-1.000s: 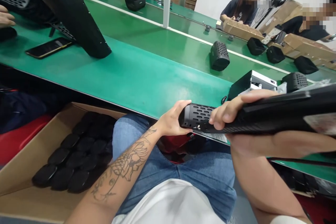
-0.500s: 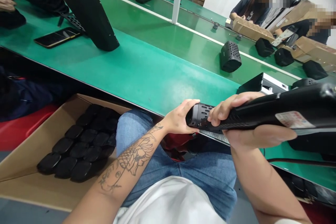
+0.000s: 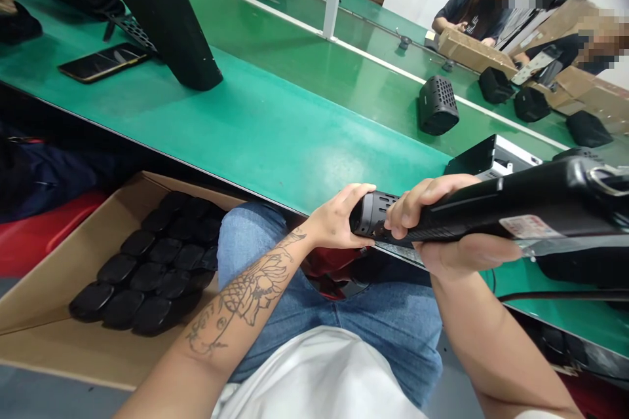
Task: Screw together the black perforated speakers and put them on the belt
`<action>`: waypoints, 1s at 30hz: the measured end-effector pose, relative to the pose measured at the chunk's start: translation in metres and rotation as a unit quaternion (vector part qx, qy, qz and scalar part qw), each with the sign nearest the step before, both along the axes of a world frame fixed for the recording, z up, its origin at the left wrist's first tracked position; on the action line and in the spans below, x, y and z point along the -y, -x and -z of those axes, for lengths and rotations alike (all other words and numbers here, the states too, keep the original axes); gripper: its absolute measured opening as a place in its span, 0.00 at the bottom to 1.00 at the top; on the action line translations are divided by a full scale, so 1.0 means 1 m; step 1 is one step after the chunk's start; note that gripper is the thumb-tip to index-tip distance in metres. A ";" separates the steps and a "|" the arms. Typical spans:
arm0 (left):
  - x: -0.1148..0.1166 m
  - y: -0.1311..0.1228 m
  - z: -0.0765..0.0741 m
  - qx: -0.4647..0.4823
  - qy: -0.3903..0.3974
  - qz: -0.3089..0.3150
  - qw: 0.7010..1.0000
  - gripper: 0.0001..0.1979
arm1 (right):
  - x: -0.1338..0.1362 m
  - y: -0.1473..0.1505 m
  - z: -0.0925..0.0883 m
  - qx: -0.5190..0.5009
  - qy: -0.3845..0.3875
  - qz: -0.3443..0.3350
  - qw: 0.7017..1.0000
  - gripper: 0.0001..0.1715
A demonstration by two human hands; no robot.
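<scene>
My left hand (image 3: pixel 339 217) is wrapped round the end of a black slotted plastic housing (image 3: pixel 381 206) at the front edge of the green bench. My right hand (image 3: pixel 442 216) grips a black electric screwdriver (image 3: pixel 462 209) with a label on its side and a metal loop at its rear end. The tool points left and down at the housing. Its tip is hidden behind my right fingers, which lie close to the housing or on it; I cannot tell which.
A cardboard box (image 3: pixel 44 334) with rows of black housings stands left of my knee. On the green bench (image 3: pixel 275 137) are a phone (image 3: pixel 105 62) and a tall black panel (image 3: pixel 167 19). One perforated housing (image 3: pixel 438 105) sits on the middle belt. Co-workers (image 3: pixel 474 10) work across it.
The screwdriver has shifted a little left, and its rear end shows more. The housing on the belt has moved slightly right. My left hand stays almost in place.
</scene>
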State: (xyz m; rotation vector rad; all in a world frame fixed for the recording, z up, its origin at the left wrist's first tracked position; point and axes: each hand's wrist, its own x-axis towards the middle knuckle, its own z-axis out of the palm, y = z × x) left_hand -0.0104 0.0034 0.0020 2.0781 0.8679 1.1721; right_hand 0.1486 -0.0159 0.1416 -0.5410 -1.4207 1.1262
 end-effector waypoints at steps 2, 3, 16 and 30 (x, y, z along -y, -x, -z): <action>0.000 0.000 0.000 0.002 -0.009 -0.003 1.000 0.54 | -0.002 0.000 0.003 0.001 0.000 -0.009 1.000 0.33; 0.000 -0.001 0.000 0.002 -0.013 -0.002 1.000 0.53 | -0.003 0.001 0.005 0.002 0.002 -0.012 1.000 0.33; -0.004 0.011 -0.023 -0.105 0.004 0.039 0.994 0.56 | -0.033 -0.113 -0.046 -0.038 -0.083 0.190 0.978 0.37; -0.055 0.018 -0.022 -0.091 0.004 -0.239 0.967 0.42 | -0.091 -0.219 0.024 0.000 -0.095 0.406 0.909 0.32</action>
